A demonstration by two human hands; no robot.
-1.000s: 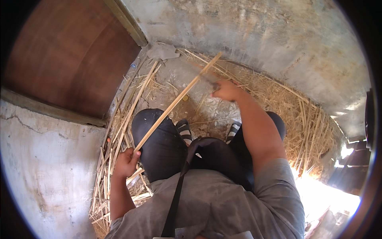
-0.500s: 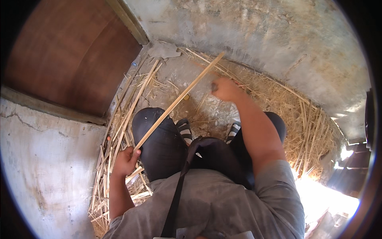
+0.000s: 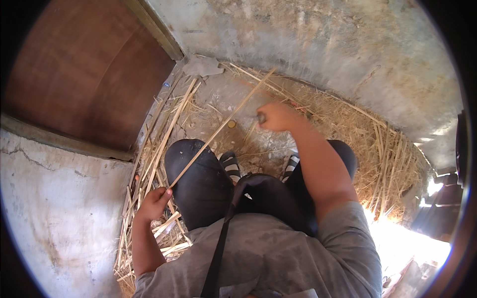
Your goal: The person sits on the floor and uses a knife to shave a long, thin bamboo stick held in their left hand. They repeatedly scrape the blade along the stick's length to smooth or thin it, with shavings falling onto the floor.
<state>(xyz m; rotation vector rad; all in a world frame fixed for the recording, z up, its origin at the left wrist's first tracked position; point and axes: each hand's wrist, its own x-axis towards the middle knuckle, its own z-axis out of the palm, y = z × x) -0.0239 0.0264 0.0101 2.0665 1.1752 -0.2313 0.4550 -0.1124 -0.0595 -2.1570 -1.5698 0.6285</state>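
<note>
A long, thin bamboo strip (image 3: 218, 128) slants from my left hand up across my left knee toward the far wall. Its lower end is pinched between the thumb and fingers of my left hand (image 3: 154, 202), which is beside that knee. My right hand (image 3: 279, 117) is closed in a fist to the right of the strip, apart from it. A small dark end (image 3: 261, 118) shows at the fist, perhaps of a handle; the rest of what it holds is hidden or blurred.
Split bamboo strips (image 3: 174, 126) lie along the left wall. Fine shavings (image 3: 355, 134) heap up on the right, by the concrete wall (image 3: 318, 39). A brown door panel (image 3: 89, 69) stands at the upper left. A small yellowish round thing (image 3: 231, 124) lies on the floor.
The bamboo strip now shows a narrower side, as if turned in my left hand. My left hand has shifted slightly down. My right fist has moved a little left and down.
</note>
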